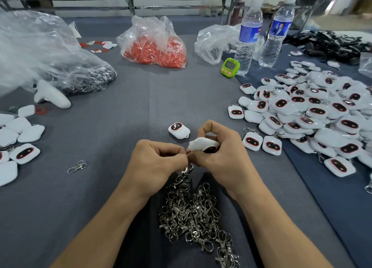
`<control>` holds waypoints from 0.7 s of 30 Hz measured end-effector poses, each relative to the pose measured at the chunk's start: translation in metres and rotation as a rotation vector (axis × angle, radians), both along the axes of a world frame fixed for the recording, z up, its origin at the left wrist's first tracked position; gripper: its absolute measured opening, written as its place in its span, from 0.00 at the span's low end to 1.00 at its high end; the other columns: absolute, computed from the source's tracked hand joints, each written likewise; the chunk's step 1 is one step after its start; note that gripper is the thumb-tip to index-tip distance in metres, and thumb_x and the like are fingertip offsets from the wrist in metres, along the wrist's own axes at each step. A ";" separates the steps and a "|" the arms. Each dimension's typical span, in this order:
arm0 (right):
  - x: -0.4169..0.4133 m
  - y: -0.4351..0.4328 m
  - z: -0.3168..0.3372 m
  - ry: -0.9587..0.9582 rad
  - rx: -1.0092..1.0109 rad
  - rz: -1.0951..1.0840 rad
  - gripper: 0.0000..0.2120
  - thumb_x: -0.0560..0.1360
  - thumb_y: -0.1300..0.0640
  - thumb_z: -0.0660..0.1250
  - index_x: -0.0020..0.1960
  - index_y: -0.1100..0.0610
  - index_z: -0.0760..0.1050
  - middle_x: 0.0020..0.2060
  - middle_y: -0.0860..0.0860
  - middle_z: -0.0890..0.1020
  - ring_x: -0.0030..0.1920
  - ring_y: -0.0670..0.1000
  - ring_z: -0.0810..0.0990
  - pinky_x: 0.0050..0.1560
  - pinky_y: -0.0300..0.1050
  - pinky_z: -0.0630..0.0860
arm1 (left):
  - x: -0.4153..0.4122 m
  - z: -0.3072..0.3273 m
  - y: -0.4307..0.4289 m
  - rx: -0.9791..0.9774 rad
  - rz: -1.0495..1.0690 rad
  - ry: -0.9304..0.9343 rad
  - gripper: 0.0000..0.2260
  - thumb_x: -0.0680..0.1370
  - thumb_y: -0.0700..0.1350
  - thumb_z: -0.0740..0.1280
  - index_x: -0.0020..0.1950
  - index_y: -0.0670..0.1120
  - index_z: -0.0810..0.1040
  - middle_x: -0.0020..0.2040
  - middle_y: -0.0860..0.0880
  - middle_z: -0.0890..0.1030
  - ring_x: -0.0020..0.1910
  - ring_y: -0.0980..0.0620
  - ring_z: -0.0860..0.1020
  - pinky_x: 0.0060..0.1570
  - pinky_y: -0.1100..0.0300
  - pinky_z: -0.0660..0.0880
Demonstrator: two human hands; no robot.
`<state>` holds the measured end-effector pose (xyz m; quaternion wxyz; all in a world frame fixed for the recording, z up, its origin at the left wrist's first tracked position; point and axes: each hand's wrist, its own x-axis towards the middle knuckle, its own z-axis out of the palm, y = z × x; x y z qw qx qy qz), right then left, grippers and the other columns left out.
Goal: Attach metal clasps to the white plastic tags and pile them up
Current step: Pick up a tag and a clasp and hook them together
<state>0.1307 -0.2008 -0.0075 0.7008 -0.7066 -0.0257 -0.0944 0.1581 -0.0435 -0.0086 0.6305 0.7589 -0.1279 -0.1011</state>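
Note:
My right hand (219,147) grips a white plastic tag (201,143) at the table's middle, its dark oval face turned down and to the right. My left hand (159,159) pinches a metal clasp (188,168) at the tag's left corner; the clasp hangs down from my fingertips. A heap of loose metal clasps (193,213) lies just below my hands. One single tag (178,130) lies face up right behind my hands. A big pile of tags with clasps (314,115) covers the right side. More tags (18,139) lie at the left edge.
A lone clasp (77,166) lies on the grey cloth to the left. At the back are a bag of red parts (155,46), a large clear bag (40,52), a white controller (51,95), a green timer (230,67) and two water bottles (248,34).

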 end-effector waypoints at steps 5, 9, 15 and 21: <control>0.003 0.009 -0.001 -0.075 0.042 -0.031 0.18 0.68 0.74 0.74 0.40 0.55 0.71 0.35 0.57 0.83 0.34 0.51 0.78 0.35 0.47 0.75 | -0.001 0.002 -0.004 -0.080 0.122 0.017 0.06 0.62 0.41 0.69 0.32 0.39 0.83 0.30 0.37 0.75 0.33 0.49 0.70 0.37 0.53 0.67; 0.005 0.014 -0.001 -0.059 0.158 -0.003 0.15 0.66 0.72 0.71 0.39 0.54 0.72 0.36 0.63 0.82 0.36 0.56 0.78 0.40 0.57 0.74 | -0.002 0.003 -0.006 -0.096 0.154 -0.022 0.06 0.62 0.41 0.68 0.32 0.39 0.83 0.31 0.37 0.78 0.34 0.53 0.72 0.37 0.59 0.70; 0.003 0.011 0.000 -0.114 0.126 0.014 0.17 0.67 0.73 0.69 0.39 0.52 0.71 0.34 0.60 0.79 0.36 0.54 0.78 0.39 0.56 0.74 | -0.001 -0.001 -0.008 -0.149 0.114 0.097 0.07 0.63 0.40 0.67 0.32 0.37 0.82 0.28 0.48 0.75 0.28 0.57 0.70 0.31 0.67 0.69; 0.003 0.011 0.004 -0.178 0.141 0.074 0.15 0.70 0.74 0.69 0.41 0.56 0.70 0.33 0.57 0.77 0.34 0.53 0.73 0.36 0.49 0.71 | 0.001 -0.004 -0.008 -0.248 0.073 0.168 0.09 0.63 0.40 0.66 0.34 0.33 0.78 0.30 0.46 0.73 0.33 0.52 0.68 0.39 0.55 0.66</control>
